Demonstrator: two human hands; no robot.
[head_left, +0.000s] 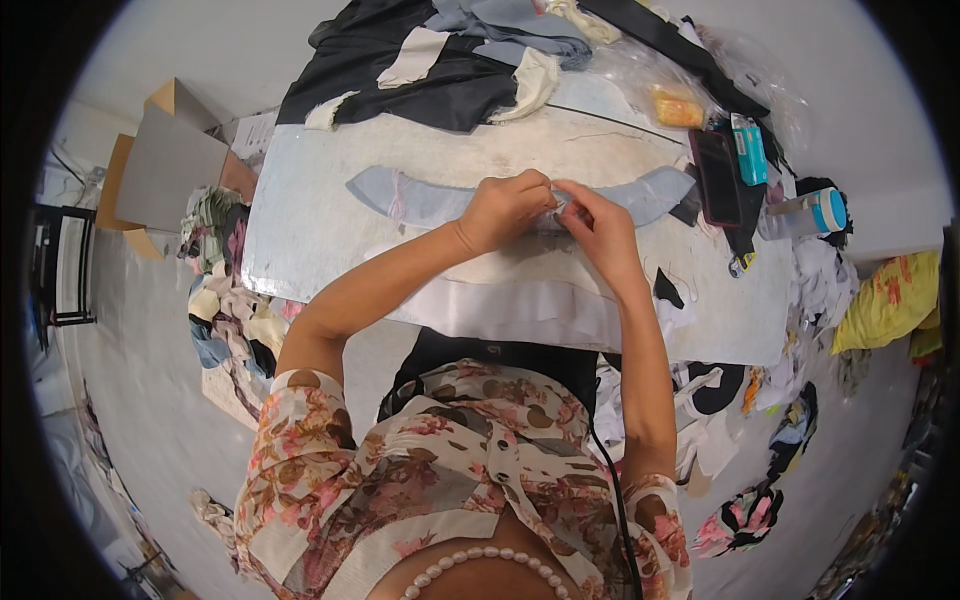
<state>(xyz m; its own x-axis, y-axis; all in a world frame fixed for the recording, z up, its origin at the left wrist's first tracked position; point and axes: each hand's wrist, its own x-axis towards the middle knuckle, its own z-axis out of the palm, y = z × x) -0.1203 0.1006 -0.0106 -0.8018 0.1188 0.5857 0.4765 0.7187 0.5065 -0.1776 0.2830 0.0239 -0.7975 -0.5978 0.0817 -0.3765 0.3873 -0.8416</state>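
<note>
A curved, pale blue collar-shaped piece of fabric (437,198) lies across the table, its two pointed ends to the left and right. Above its middle, my left hand (508,210) is closed, thumb and fingers pinched together. Fingertip to fingertip with it, my right hand (603,228) also makes a pinch. Something small and whitish shows between the hands, too small to name. Both hands hide the middle of the fabric. A pinkish strand (398,197) lies across its left part. Along the table's near edge hangs a white cloth (500,310).
Black cloth (385,95) and grey fabric (515,30) are heaped at the table's far side. On the right are a phone (716,178), a teal box (749,150) and a clear bottle with a blue lid (825,211). Cardboard boxes (165,165) and fabric scraps (225,320) stand left.
</note>
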